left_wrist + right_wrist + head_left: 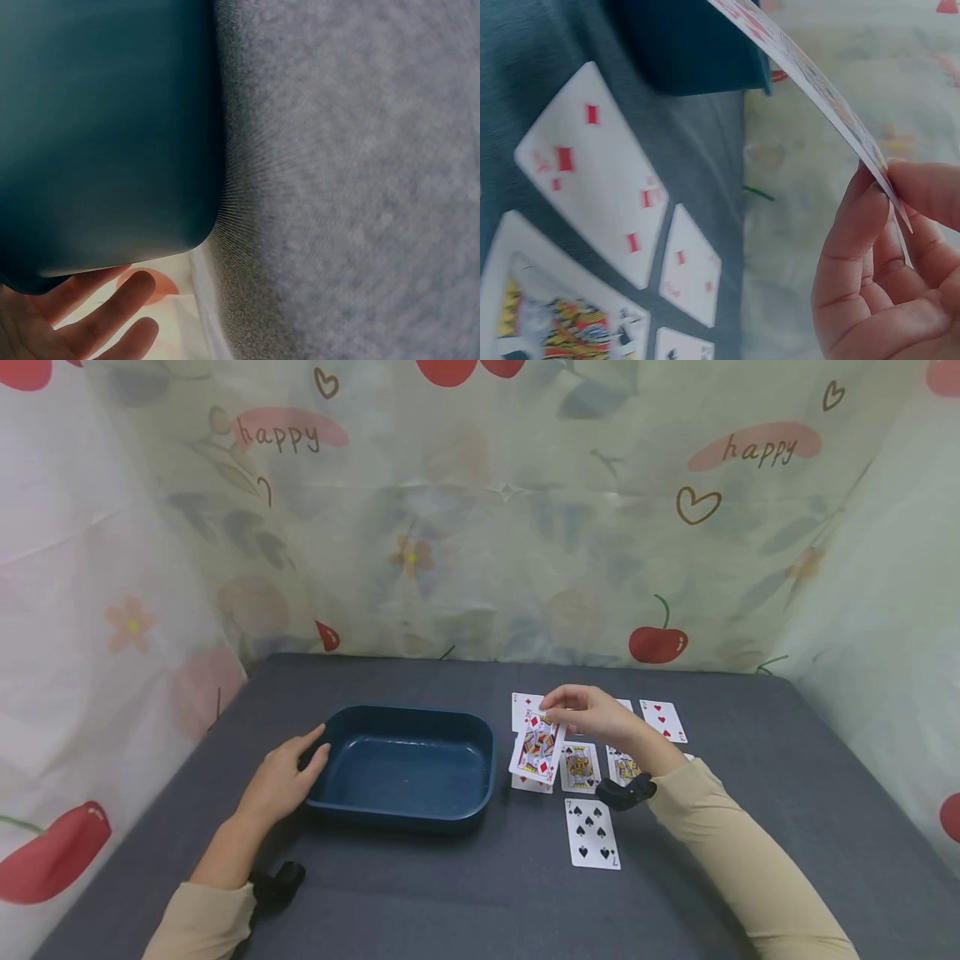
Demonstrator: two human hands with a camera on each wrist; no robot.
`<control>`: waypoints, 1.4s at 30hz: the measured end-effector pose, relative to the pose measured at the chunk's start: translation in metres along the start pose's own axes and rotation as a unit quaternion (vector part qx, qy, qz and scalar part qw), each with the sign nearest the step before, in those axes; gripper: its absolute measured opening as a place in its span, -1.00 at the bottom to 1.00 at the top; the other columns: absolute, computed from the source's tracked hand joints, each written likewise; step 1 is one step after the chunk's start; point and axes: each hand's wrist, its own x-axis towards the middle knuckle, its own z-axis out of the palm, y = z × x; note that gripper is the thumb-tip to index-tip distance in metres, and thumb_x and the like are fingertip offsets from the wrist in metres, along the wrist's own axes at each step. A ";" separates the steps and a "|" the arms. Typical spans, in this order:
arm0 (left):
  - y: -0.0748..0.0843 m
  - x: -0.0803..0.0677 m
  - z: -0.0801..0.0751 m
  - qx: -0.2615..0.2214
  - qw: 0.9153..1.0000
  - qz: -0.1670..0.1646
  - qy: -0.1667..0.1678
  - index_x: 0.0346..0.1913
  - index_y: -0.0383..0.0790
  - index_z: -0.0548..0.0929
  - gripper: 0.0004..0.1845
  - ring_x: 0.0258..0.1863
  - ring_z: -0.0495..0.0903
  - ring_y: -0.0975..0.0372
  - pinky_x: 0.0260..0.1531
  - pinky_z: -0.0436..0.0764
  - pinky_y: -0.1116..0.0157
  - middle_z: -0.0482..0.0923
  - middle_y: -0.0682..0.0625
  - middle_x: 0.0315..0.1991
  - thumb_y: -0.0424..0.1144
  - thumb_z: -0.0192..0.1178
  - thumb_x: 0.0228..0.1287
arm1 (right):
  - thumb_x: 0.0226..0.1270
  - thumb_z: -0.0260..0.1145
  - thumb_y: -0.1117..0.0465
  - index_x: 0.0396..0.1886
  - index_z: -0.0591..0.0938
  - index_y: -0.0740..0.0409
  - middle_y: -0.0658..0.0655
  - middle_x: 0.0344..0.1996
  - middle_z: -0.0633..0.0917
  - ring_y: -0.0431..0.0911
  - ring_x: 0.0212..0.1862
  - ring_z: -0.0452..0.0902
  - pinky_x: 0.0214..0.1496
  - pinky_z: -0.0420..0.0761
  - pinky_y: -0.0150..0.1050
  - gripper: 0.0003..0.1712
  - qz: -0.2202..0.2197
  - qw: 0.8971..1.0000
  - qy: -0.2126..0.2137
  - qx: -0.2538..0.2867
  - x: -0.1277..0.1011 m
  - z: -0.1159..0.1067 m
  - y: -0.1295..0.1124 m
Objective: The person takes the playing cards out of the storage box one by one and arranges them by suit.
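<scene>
A dark blue plastic tub sits on the grey table. My left hand rests against the tub's left wall with straight fingers; the left wrist view shows the tub's outer wall close up. My right hand pinches a diamond face card by its top edge and holds it lifted above the table, just right of the tub. In the right wrist view the card appears edge-on between thumb and fingers.
Several playing cards lie face up right of the tub: a seven of spades, a king, a diamond card, and low diamond cards. Printed curtain walls enclose the table on three sides.
</scene>
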 end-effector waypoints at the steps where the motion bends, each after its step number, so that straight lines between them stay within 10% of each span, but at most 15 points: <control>1: 0.000 0.000 0.000 0.000 1.000 0.001 0.000 0.40 -0.25 0.19 -0.43 0.28 0.23 -0.27 0.19 0.27 -0.25 0.24 -0.41 0.31 -0.03 -0.14 0.45 | 0.33 0.19 0.14 -0.02 0.52 0.21 -0.05 -0.33 0.57 -0.20 -0.36 0.44 -0.18 0.53 -0.24 -0.69 0.001 1.000 -0.004 0.000 -0.001 0.000 0.003; 23: -0.003 0.000 0.001 -0.007 1.000 0.000 -0.001 0.41 -0.23 0.19 -0.42 0.30 0.21 -0.27 0.21 0.24 -0.26 0.23 -0.40 0.33 -0.02 -0.14 0.44 | 0.32 0.19 0.24 -0.05 0.53 0.35 -0.07 -0.36 0.64 -0.25 -0.33 0.51 -0.22 0.57 -0.37 -0.70 0.010 0.991 -0.129 0.022 -0.013 0.034 0.034; 42: -0.002 0.000 0.000 -0.006 1.000 0.000 -0.001 0.40 -0.24 0.19 -0.42 0.30 0.20 -0.27 0.21 0.24 -0.26 0.23 -0.41 0.32 -0.02 -0.15 0.45 | 0.19 0.29 0.30 -0.22 0.59 0.30 0.20 -0.38 0.74 -0.19 -0.33 0.59 -0.18 0.56 -0.34 -0.81 -0.034 0.992 -0.090 -0.087 -0.020 0.051 0.040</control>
